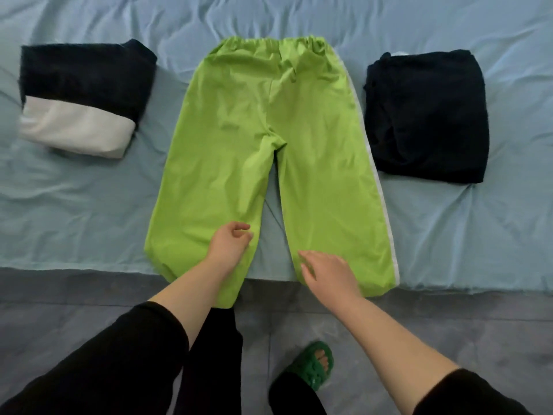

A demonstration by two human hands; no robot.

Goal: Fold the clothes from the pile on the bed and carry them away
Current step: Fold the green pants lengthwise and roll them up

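On bed, green pants flat beneath hands; L hand loosely curled, R hand relaxed, both empty.

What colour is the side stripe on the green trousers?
White; the stripe runs down one outer seam of the trousers, seen in the head view.

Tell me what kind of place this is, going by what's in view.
Most likely a bedroom at home: a bed with a light blue sheet, green trousers spread flat on it, and folded clothes lying on either side of them.
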